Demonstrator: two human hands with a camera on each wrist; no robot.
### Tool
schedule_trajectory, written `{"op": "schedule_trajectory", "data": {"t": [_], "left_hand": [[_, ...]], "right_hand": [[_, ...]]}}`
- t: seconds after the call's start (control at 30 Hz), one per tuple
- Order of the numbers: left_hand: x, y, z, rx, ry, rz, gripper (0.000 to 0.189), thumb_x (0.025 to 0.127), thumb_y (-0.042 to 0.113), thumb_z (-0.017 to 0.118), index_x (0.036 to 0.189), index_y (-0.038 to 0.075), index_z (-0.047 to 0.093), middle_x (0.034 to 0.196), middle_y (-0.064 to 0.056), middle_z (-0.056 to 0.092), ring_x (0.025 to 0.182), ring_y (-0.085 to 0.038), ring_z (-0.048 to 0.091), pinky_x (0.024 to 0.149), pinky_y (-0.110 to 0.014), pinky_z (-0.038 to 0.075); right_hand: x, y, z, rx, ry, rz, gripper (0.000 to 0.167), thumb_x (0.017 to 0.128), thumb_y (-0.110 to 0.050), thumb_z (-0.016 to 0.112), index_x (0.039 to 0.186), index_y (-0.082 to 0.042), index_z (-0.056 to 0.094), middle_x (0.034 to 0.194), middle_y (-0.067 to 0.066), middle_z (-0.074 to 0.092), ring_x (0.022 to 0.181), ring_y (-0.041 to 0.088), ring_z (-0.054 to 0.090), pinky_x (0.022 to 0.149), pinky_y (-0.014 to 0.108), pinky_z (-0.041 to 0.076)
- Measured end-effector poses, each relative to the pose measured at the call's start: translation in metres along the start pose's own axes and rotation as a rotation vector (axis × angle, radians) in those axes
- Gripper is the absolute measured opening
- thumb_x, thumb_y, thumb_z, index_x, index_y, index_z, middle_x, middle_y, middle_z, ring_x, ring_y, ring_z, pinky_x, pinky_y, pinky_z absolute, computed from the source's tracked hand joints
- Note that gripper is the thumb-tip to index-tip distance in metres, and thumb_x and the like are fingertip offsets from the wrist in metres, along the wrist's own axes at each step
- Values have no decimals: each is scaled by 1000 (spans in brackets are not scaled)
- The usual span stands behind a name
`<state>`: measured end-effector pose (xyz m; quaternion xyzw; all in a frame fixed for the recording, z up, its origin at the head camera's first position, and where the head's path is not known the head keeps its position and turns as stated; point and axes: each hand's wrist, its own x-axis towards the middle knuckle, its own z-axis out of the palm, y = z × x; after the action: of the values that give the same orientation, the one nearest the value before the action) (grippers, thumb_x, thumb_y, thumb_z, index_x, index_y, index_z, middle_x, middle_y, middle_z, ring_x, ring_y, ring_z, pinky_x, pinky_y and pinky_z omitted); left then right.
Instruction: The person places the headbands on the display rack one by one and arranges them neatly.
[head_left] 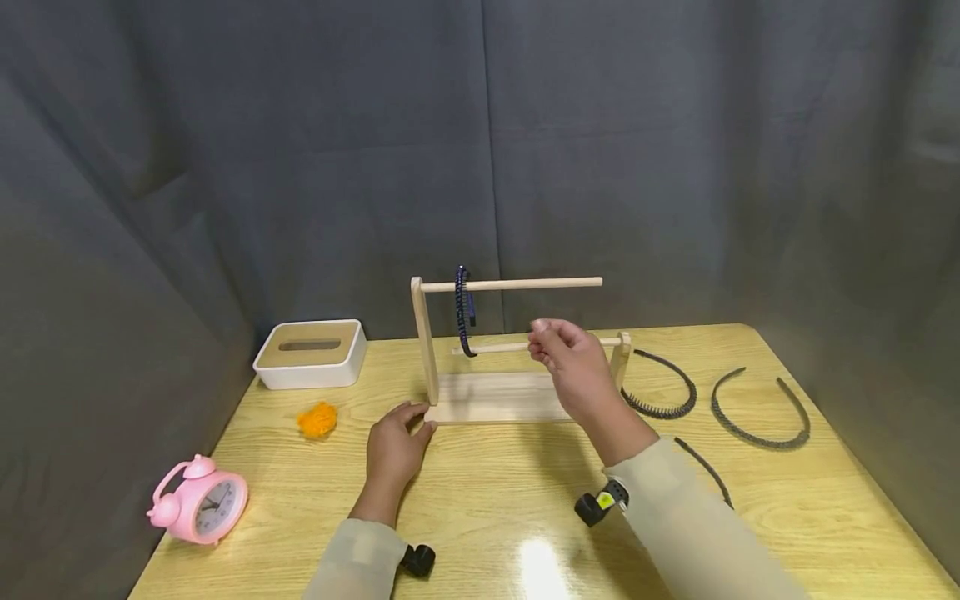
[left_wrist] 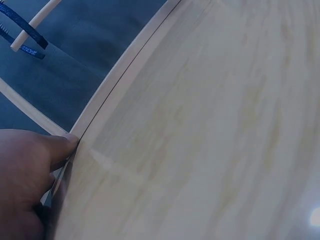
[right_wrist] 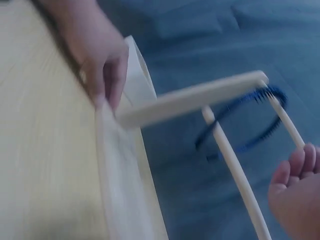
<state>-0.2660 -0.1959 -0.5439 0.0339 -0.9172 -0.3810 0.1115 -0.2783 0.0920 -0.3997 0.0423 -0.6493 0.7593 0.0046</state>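
Note:
A wooden rack (head_left: 495,397) has a flat base, two posts and two level rods. From its upper rod (head_left: 525,284) hangs a dark blue toothed headband (head_left: 462,312), near the left post. My left hand (head_left: 395,444) grips the base's front left corner, thumb at the edge, as the left wrist view also shows. My right hand (head_left: 573,367) is raised in front of the lower rod (head_left: 498,347), with fingers loosely curled and nothing visible in them. In the right wrist view, the right hand's fingers (right_wrist: 296,162) overlap the upper rod's free end.
Right of the rack lie a toothed headband (head_left: 671,411), a grey headband (head_left: 776,444) and a thin dark headband (head_left: 705,468) partly behind my sleeve. To the left are a white tissue box (head_left: 311,377), an orange pompom (head_left: 318,420) and a pink alarm clock (head_left: 198,504). Grey curtains surround the table.

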Motion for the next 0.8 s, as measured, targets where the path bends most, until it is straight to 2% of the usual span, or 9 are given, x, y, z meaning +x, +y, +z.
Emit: {"op": "schedule_trajectory", "data": {"t": [0.13, 0.3, 0.37, 0.43, 0.57, 0.7, 0.8], "left_hand": [[-1, 2, 1, -8, -5, -4, 38, 101, 27, 81, 138, 18, 78, 153, -15, 66, 147, -39, 59, 122, -61, 47], [-1, 3, 1, -10, 0, -16, 38, 101, 27, 81, 138, 18, 78, 154, -15, 65, 148, -40, 58, 123, -63, 46], [-1, 4, 2, -9, -5, -14, 39, 101, 27, 81, 139, 18, 78, 154, -15, 65, 148, -41, 58, 123, -63, 46], [-1, 4, 3, -4, -10, -7, 39, 101, 27, 81, 139, 17, 78, 154, -16, 65, 147, -41, 58, 122, -63, 46], [0, 3, 3, 7, -6, 1, 39, 101, 27, 82, 138, 17, 78, 153, -17, 66, 146, -42, 59, 121, -63, 47], [0, 2, 2, 4, -1, -9, 38, 100, 26, 82, 137, 16, 78, 153, -17, 66, 146, -42, 59, 121, -64, 46], [-1, 2, 2, 0, -7, -11, 39, 101, 26, 81, 138, 15, 78, 154, -18, 65, 147, -42, 58, 122, -64, 46]], "right_hand": [[-30, 2, -49, -203, -15, -2, 42, 114, -39, 60, 128, 1, 66, 116, 3, 67, 111, 16, 67, 105, 27, 56], [-68, 5, -101, -485, -3, -11, 47, 113, -49, 58, 125, -6, 72, 119, 6, 73, 114, 16, 69, 108, 34, 55], [-85, 9, -121, -588, -1, -20, 44, 113, -49, 58, 125, -9, 73, 121, 6, 75, 115, 14, 68, 105, 35, 56], [-101, 15, -141, -686, -6, -21, 39, 112, -47, 61, 125, -13, 74, 123, 4, 76, 115, 8, 67, 101, 30, 56], [-129, 26, -176, -848, -42, -51, 28, 107, -39, 72, 122, -16, 76, 121, -1, 78, 110, 1, 69, 96, 27, 60], [-145, 35, -199, -962, -122, -69, 29, 95, -37, 86, 116, -19, 78, 113, -7, 78, 104, 5, 69, 92, 30, 61], [-154, 41, -210, -1030, -235, -47, 36, 87, -44, 91, 114, -23, 78, 115, -11, 76, 105, 6, 68, 87, 28, 60]]}}
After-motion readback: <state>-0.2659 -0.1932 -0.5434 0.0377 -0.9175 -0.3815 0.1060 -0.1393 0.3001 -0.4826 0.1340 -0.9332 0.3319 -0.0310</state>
